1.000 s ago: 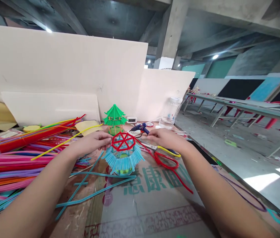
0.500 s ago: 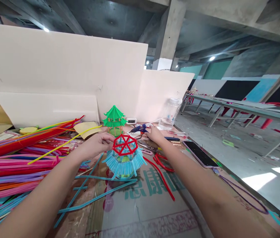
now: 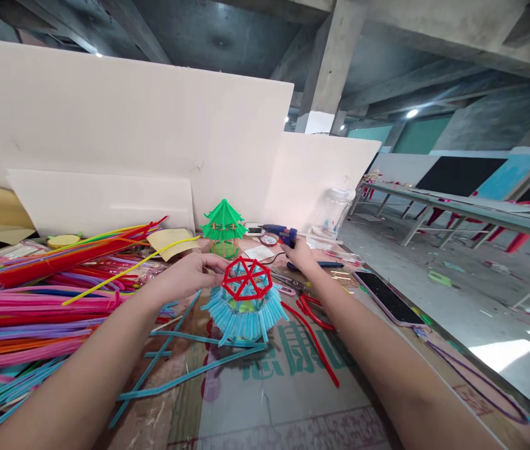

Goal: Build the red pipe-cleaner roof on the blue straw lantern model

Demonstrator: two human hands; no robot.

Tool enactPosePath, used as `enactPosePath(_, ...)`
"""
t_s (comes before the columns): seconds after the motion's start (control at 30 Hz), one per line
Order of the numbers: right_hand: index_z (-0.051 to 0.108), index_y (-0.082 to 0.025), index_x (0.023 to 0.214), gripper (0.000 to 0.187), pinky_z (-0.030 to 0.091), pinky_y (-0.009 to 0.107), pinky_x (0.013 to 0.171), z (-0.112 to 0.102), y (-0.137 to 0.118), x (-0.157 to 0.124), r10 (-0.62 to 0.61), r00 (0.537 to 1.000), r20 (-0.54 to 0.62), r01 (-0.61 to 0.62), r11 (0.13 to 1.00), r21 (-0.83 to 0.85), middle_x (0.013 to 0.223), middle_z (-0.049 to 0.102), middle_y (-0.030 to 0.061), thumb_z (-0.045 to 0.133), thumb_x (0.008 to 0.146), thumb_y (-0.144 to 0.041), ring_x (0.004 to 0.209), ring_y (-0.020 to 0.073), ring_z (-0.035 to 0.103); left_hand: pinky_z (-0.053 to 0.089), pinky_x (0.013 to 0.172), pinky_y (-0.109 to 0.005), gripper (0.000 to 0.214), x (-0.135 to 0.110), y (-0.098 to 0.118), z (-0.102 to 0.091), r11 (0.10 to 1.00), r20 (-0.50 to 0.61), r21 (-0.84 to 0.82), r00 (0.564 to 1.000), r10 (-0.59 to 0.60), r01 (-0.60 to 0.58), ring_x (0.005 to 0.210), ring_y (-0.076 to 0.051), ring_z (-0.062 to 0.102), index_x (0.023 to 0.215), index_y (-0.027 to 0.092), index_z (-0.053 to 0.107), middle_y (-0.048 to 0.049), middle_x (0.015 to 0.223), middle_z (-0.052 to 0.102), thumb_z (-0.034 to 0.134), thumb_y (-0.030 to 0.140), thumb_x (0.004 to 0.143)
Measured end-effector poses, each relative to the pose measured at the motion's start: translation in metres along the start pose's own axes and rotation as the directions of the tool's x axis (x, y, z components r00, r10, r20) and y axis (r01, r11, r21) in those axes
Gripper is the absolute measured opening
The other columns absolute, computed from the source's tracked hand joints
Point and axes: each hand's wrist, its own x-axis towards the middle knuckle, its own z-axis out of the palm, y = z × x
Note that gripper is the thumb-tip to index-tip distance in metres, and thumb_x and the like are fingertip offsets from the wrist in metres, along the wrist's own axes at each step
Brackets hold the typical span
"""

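Bright across the boards [image 3: 119,125], dimmer under the ceiling [image 3: 227,37], flaring at the lamp [image 3: 412,113], burnt out in a patch of floor [image 3: 499,355] at right, softly shadowed on the cardboard [image 3: 302,390] beside the right arm [image 3: 372,340], stretched toward the edges.

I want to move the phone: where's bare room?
The printed cardboard, nearer you than the bent blue strip and red strip, left of the right forearm. Crowded: left, heaped coloured strips; beyond the blue model, the green model and glue gun.
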Motion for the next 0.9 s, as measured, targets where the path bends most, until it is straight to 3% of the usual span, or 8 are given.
enactPosePath(0.13, 0.064, -0.012, 0.099, 0.036, 0.049, 0.028, 0.065, -0.039, -0.022, -0.017, -0.055, 0.995, -0.085, 0.069, 0.983, 0.172, 0.076, 0.069, 0.0058, 0.059, 0.089, -0.046, 0.070, 0.0186, 0.064, 0.049, 0.099, -0.039, 0.020, -0.001, 0.007, -0.001, 0.997, -0.052, 0.047, 0.996, 0.069, -0.067, 0.107, -0.026, 0.066, 0.082, 0.021, 0.076, -0.0051, 0.108, 0.075, 0.067, 0.038, 0.076)
enactPosePath(0.27, 0.067, -0.013, 0.087, 0.044, 0.047, 0.028, 0.056, -0.076, -0.048, -0.050, -0.122, 0.991, -0.048, 0.131, 0.941, 0.312, 0.053, 0.060, 0.0020, 0.056, 0.087, -0.055, 0.053, 0.0170, 0.060, 0.047, 0.104, -0.042, 0.023, -0.004, 0.017, -0.004, 0.988, -0.110, 0.135, 0.989, 0.096, -0.080, 0.113, -0.027, 0.064, 0.083, 0.023, 0.078, -0.0055, 0.112, 0.074, 0.067, 0.042, 0.076)
enactPosePath(0.4, 0.070, -0.016, 0.104, 0.036, 0.052, 0.028, 0.070, -0.100, -0.069, -0.086, -0.353, 0.934, 0.058, 0.270, 0.801, 0.534, 0.086, 0.074, 0.0074, 0.068, 0.082, -0.045, 0.078, 0.0199, 0.069, 0.046, 0.104, -0.041, 0.021, -0.008, 0.023, -0.007, 0.981, -0.130, 0.153, 0.981, 0.141, -0.121, 0.115, -0.027, 0.063, 0.082, 0.024, 0.078, -0.0051, 0.113, 0.074, 0.066, 0.041, 0.077)
enactPosePath(0.47, 0.071, -0.015, 0.103, 0.033, 0.052, 0.029, 0.072, -0.105, -0.075, -0.100, -0.434, 0.895, 0.104, 0.314, 0.777, 0.546, 0.082, 0.073, 0.0062, 0.069, 0.083, -0.042, 0.077, 0.0191, 0.068, 0.046, 0.104, -0.040, 0.021, -0.009, 0.023, -0.009, 0.978, -0.146, 0.162, 0.977, 0.155, -0.131, 0.116, -0.026, 0.063, 0.082, 0.024, 0.077, -0.0050, 0.112, 0.074, 0.065, 0.040, 0.078)
enactPosePath(0.57, 0.069, -0.014, 0.092, 0.030, 0.050, 0.028, 0.063, -0.109, -0.081, -0.114, -0.518, 0.841, 0.157, 0.370, 0.762, 0.531, 0.069, 0.068, 0.0035, 0.067, 0.084, -0.043, 0.061, 0.0150, 0.061, 0.046, 0.103, -0.039, 0.022, -0.011, 0.022, -0.011, 0.971, -0.178, 0.213, 0.972, 0.151, -0.112, 0.117, -0.026, 0.062, 0.085, 0.024, 0.078, -0.0045, 0.113, 0.073, 0.066, 0.042, 0.078)
enactPosePath(0.67, 0.068, -0.015, 0.084, 0.032, 0.051, 0.027, 0.062, -0.111, -0.083, -0.120, -0.573, 0.804, 0.159, 0.449, 0.761, 0.468, 0.076, 0.068, 0.0047, 0.069, 0.083, -0.047, 0.066, 0.0158, 0.062, 0.047, 0.103, -0.039, 0.024, -0.012, 0.023, -0.011, 0.959, -0.172, 0.263, 0.973, 0.155, -0.107, 0.118, -0.027, 0.062, 0.085, 0.024, 0.078, -0.0045, 0.114, 0.072, 0.064, 0.043, 0.079)
enactPosePath(0.9, 0.072, -0.022, 0.114, 0.047, 0.055, 0.035, 0.085, -0.107, -0.082, -0.123, -0.666, 0.727, 0.163, 0.569, 0.719, 0.400, 0.107, 0.074, 0.0087, 0.077, 0.076, -0.050, 0.098, 0.0262, 0.069, 0.046, 0.104, -0.038, 0.026, -0.014, 0.031, -0.009, 0.962, -0.171, 0.269, 0.981, 0.093, -0.045, 0.119, -0.026, 0.061, 0.087, 0.025, 0.078, -0.0030, 0.118, 0.071, 0.063, 0.044, 0.078)
